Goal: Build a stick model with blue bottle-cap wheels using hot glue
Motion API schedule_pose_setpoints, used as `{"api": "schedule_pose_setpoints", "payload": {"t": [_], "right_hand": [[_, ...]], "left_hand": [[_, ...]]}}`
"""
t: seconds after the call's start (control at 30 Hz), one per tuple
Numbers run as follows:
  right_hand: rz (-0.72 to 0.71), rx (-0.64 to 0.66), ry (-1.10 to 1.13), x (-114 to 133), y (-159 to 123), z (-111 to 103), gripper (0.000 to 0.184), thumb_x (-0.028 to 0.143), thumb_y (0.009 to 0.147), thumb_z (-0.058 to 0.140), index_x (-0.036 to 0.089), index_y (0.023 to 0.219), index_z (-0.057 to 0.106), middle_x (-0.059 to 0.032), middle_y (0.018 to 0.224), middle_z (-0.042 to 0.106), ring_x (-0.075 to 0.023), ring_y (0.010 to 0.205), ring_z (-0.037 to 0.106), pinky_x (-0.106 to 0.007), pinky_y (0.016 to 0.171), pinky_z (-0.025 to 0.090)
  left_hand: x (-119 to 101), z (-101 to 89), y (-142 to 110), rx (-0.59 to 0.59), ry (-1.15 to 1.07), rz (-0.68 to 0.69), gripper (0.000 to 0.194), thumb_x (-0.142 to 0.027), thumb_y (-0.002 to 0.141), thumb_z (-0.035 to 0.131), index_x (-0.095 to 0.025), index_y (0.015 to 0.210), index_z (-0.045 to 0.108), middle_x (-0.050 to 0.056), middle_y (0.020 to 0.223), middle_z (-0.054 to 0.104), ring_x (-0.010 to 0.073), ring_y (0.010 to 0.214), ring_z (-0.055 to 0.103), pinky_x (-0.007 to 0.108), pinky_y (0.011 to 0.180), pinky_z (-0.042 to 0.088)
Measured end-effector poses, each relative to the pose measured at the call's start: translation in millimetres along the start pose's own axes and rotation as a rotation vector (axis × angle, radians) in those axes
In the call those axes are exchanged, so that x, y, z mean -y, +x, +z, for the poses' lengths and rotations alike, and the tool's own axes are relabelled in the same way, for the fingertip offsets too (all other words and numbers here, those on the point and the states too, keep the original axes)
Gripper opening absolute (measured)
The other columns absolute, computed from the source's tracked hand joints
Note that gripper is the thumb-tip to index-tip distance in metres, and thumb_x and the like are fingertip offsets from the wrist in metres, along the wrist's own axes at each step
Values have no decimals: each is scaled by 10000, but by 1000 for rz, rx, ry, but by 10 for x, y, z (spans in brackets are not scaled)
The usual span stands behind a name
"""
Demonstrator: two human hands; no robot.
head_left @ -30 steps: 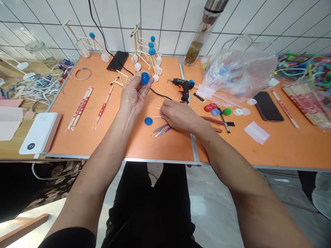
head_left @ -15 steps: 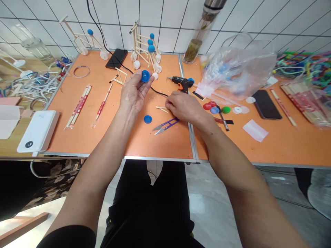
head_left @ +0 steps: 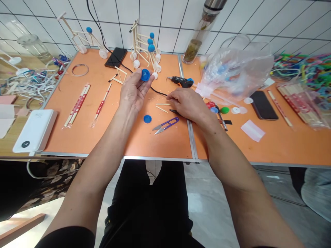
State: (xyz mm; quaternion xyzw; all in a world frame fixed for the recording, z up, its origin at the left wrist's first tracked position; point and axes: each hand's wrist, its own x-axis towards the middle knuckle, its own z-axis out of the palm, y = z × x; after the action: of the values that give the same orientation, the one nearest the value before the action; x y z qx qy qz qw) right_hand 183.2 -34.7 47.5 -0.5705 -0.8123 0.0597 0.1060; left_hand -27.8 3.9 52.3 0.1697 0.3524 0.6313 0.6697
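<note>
My left hand [head_left: 133, 91] pinches a round blue bottle cap [head_left: 145, 74], its hollow side turned up toward me. My right hand [head_left: 184, 103] is over the table with its fingers curled. A dark pointed tip [head_left: 174, 111] pokes out beneath it; whether the fingers grip that piece I cannot tell. Beside those fingers lie short wooden sticks [head_left: 161, 108]. Another blue cap [head_left: 147, 119] rests on the table between my arms. Purple thread snips [head_left: 166, 125] lie in front of my right hand. Just behind it is a black hot glue gun [head_left: 181, 82].
Wooden-stick models with blue caps [head_left: 147, 48] and white wheels stand at the back. Wrapped chopsticks [head_left: 77, 105] and a white power bank [head_left: 35, 131] lie left. Right are a plastic bag [head_left: 238, 69], loose caps [head_left: 224, 110] and a phone [head_left: 264, 105]. A black cable [head_left: 122, 65] crosses the table.
My right hand has shifted slightly, uncovering more of the snips' handle, the sticks and the dark tip. The left hand keeps its hold on the blue cap, almost unmoved.
</note>
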Motion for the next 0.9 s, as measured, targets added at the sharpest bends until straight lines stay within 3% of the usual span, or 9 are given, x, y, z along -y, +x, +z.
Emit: {"api": "schedule_pose_setpoints", "payload": {"t": [0.2, 0.4, 0.5, 0.67, 0.9], "right_hand": [[-50, 77, -101, 138, -31, 1, 305, 264, 1091, 572, 212, 1108, 873, -134, 1217, 835, -316, 1076, 729, -391, 728, 367], [-75, 139, -147, 326, 5, 98, 372, 238, 1138, 481, 174, 1168, 847, -164, 1279, 798, -300, 1092, 723, -393, 726, 344], [-51, 96, -123, 347, 41, 107, 382, 259, 1151, 474, 183, 1260, 833, -161, 1360, 780, -312, 1142, 722, -392, 742, 367], [15, 88, -290, 302, 80, 117, 433, 215, 1157, 413, 138, 1275, 822, -203, 1334, 780, -364, 1146, 733, -416, 699, 322], [-58, 111, -283, 376, 152, 171, 434, 184, 1147, 389, 97, 1295, 788, -225, 1369, 774, -366, 1146, 756, -420, 709, 341]], "left_hand": [[22, -30, 34, 20, -21, 18, 177, -297, 1158, 674, -215, 1273, 781, 71, 1243, 898, 285, 1435, 775, 395, 1235, 636], [23, -30, 23, 45, 29, 47, 194, -257, 1153, 672, -182, 984, 730, 64, 1016, 893, 261, 1446, 768, 358, 1251, 612], [19, -24, 19, 27, 20, 26, 122, -273, 1152, 677, -194, 1142, 769, 79, 1152, 907, 268, 1421, 785, 374, 1245, 620], [-2, 1, -3, 12, 21, 17, 253, -312, 1165, 661, -214, 1380, 750, 96, 1325, 885, 293, 1426, 777, 422, 1259, 613], [-43, 20, -42, 1, 42, 20, 210, -322, 1186, 621, -161, 1258, 734, 147, 1468, 823, 292, 1554, 681, 374, 1297, 564]]}}
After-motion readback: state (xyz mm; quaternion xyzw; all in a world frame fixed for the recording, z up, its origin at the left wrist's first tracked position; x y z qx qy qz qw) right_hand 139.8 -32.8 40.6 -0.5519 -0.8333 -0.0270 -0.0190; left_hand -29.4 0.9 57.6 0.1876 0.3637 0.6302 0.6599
